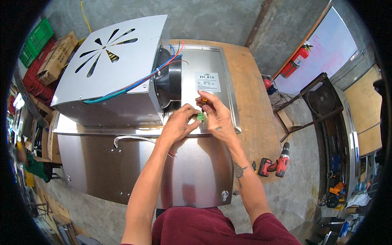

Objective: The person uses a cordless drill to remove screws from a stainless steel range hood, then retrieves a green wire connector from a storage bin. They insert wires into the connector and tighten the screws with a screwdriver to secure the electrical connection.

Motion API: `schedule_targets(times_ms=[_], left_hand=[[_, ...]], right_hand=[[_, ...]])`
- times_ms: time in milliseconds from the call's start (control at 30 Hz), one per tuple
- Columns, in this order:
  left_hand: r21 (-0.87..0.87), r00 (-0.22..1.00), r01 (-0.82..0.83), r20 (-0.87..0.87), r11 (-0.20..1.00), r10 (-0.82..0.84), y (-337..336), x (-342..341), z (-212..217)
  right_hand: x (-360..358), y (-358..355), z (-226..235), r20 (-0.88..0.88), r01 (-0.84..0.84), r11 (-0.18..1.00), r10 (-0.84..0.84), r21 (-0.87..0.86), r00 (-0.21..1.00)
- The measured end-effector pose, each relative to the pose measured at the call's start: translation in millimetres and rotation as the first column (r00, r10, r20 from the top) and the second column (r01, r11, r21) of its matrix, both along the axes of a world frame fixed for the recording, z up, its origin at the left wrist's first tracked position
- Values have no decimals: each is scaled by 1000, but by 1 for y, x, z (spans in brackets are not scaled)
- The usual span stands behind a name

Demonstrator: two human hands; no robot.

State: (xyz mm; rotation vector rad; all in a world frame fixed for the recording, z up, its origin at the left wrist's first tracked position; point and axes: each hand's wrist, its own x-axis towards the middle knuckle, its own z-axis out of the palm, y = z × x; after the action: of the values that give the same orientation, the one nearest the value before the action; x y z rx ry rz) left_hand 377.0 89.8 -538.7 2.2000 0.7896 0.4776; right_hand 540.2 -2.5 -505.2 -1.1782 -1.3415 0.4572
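Head view: both hands meet over the shiny metal box [206,65]. The left hand [177,122] pinches a small green plug [200,117]. The right hand [216,116], just beside it, grips an orange screwdriver [204,99] pointing down at the plug.

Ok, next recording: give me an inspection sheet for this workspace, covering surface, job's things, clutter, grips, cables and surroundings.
Surface: wooden table, mostly covered by a stainless steel housing.
Job's things: small green connector held between both hands; orange-handled screwdriver in the right hand.
Clutter: red cordless drill at the table's right edge.
Grips: left hand pinches the connector; right hand holds the screwdriver over it.
Cables: red, blue and green wires run over the fan box; a white strap lies on the housing.
Surroundings: red fire extinguisher on the wall, cardboard box and green crate at left.
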Motion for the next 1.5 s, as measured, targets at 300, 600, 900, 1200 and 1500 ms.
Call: schedule_targets(times_ms=[300, 600, 900, 1200, 1500], left_hand=[[25, 1000, 8, -4, 1000, -8, -1, 1, 0], [48, 999, 6, 31, 999, -8, 0, 1, -3], [91, 995, 8, 98, 996, -17, 3, 0, -14], [39, 999, 5, 54, 999, -7, -1, 1, -1], [68, 997, -3, 72, 998, -2, 1, 2, -11]], right_hand=[[3, -1, -12, 187, 227, 969, -243, 100, 952], [7, -2, -7, 164, 185, 977, -201, 105, 966], [11, -3, -5, 42, 67, 997, -66, -30, 997], [8, 1, -6, 137, 169, 986, -166, -8, 977], [10, -4, -23, 284, 183, 979, -203, 95, 937]])
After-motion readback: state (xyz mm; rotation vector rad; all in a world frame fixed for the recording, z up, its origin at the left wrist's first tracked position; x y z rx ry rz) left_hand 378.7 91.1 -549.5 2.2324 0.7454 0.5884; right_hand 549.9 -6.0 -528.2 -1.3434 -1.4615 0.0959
